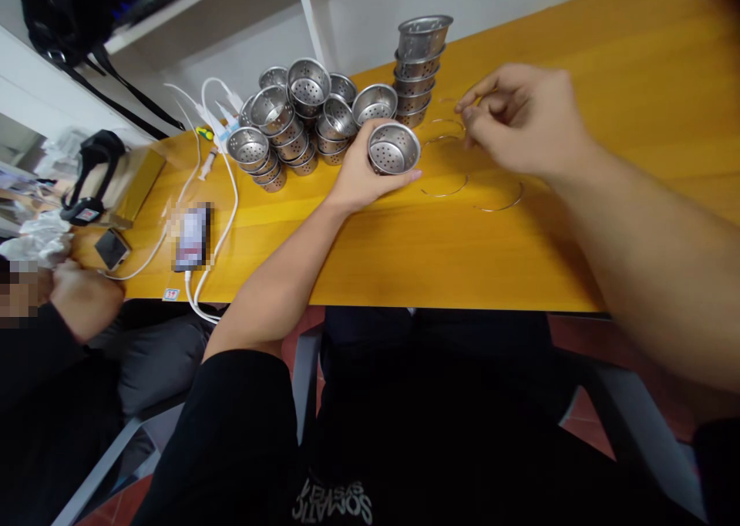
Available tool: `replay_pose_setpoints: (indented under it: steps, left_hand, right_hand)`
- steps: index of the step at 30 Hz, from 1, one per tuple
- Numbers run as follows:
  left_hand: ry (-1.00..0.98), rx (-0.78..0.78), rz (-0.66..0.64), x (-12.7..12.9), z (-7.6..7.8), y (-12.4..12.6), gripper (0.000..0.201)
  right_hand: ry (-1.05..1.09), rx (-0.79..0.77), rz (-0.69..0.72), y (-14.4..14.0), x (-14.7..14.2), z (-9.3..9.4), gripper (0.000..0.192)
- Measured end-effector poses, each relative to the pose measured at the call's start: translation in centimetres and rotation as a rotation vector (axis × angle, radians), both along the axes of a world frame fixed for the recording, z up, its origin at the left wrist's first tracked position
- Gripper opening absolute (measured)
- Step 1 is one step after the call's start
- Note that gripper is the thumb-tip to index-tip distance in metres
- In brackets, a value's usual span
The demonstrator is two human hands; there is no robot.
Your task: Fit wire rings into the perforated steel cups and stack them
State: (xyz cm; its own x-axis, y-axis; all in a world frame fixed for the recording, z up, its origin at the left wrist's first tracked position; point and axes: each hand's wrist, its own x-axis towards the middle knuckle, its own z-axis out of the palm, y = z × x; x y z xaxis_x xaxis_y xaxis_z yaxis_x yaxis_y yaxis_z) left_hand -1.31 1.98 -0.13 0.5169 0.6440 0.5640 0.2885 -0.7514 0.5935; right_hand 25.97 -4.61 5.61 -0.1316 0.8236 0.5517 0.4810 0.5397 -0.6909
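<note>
Left hand (pixel 359 173) has a holey metal cup (pixel 394 148), mouth tipped up toward the camera, thumb along the near side and the other fingers mostly hidden behind it. So that grip's full, curled around the cup, which is over the middle of the table (pixel 370 256), just in front of the cup stacks (pixel 289 125). Right hand (pixel 520 117) is off to the right with thumb and index nearly meeting, so a narrow pinch. Can't tell if there's a wire in it, as the fingertips are a bit blurry.

Thin wire rings (pixel 445 195) lie under and beside that hand. They only show as faint arcs, so I can't get a solid count. 1 tall stack (pixel 415 86) stands between the 2 hands, further back, and the shorter stacks crowd the space behind the left hand. They overlap so much that the back cups are partly covered.

Over on the left there's a phone (pixel 193 237) with its screen pixelated, white cables (pixel 234 194), a syringe (pixel 206 164), a small black-screened gadget (pixel 112 249) and a box (pixel 142 183) with a black headset (pixel 92 175) against it. Another person's arm (pixel 86 298) rests at the left edge, the rest of them cut off or blurred out.
</note>
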Motion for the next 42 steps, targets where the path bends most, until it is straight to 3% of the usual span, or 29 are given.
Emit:
replay_pose_setpoints:
  steps: [6, 21, 32, 37, 42]
  left_hand:
    - [-0.035, 0.028, -0.086, 0.7, -1.3, 0.8, 0.1]
    - [0.022, -0.072, -0.119, 0.9, -0.8, -0.2, 0.098]
    - [0.05, -0.067, -0.143, 1.2, -0.7, -0.8, 0.099]
    - [0.065, -0.065, -0.107, 1.5, -0.7, -1.3, 0.099]
    - [0.065, -0.076, -0.104, 1.8, -0.7, -1.7, 0.1]
  right_hand:
    - [0.067, 0.038, -0.012, -0.3, -0.5, 0.3, 0.071]
    - [-0.095, 0.135, -0.01, -1.5, -2.2, 0.4, 0.048]
    - [-0.121, 0.049, 0.034, -1.3, -2.1, -0.3, 0.046]
    - [-0.104, -0.011, -0.018, -0.9, -2.3, -0.6, 0.033]
    - [-0.102, -0.025, -0.05, -0.8, -2.5, -0.7, 0.032]
